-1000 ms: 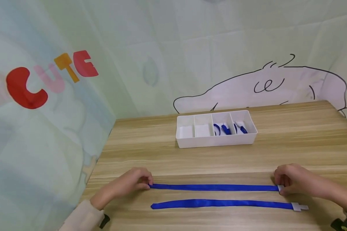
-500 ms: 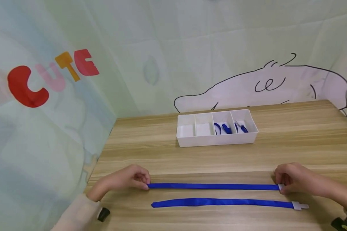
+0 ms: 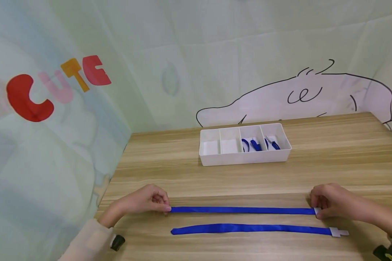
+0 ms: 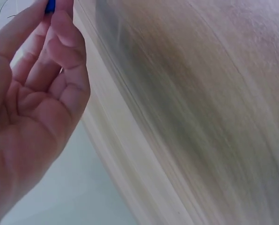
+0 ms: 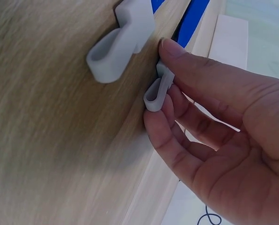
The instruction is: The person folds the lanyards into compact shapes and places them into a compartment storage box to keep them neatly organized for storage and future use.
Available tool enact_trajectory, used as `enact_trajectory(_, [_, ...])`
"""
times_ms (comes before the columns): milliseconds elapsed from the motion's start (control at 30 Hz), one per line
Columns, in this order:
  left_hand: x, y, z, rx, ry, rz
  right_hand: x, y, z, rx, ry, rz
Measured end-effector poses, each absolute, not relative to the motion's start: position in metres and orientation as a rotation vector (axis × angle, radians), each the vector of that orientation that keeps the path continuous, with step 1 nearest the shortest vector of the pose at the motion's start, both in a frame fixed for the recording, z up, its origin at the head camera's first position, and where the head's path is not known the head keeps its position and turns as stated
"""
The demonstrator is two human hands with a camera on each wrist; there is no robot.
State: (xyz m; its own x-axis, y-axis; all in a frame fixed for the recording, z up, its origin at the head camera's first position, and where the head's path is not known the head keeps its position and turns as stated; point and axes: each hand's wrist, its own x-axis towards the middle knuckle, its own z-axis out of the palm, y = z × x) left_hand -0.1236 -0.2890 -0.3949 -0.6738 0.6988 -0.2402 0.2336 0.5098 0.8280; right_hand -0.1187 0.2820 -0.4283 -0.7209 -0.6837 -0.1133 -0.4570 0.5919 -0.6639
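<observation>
A blue lanyard (image 3: 241, 210) is stretched straight from side to side between the two hands. My left hand (image 3: 150, 199) pinches its left end between thumb and fingers; in the left wrist view only a bit of blue strap (image 4: 50, 6) shows at the fingertips. At the other end, my right hand (image 3: 336, 203) grips the lanyard near its pale plastic hook (image 5: 158, 91), thumb against fingers. Nearer the person, a second blue lanyard (image 3: 248, 228) lies flat and roughly parallel, its pale hook (image 3: 338, 232) pointing right.
Behind the lanyards stands a white tray (image 3: 245, 158) split into compartments. Its two right compartments hold blue-and-white items (image 3: 256, 145) too small to name. The wooden table (image 3: 156, 170) meets a printed cloth backdrop (image 3: 170, 72) at the back and left.
The left hand moved slightly left along the lanyard's end, then its thumb and fingers shifted a little right again. The right hand and the second lanyard stayed in place.
</observation>
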Motion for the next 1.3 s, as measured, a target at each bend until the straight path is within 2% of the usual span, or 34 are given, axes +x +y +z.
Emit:
enact_trajectory(833, [-0.1211, -0.2830, -0.4003, 0.576, 2.274, 1.121, -0.1158, 0.2787, -0.4271, -0.912, 2.478, -0.856])
enact_trajectory(1300, [-0.1211, -0.2787, -0.3982, 0.571, 2.287, 1.104, -0.1175, 0.2830, -0.4284, -0.866, 2.448, -0.887])
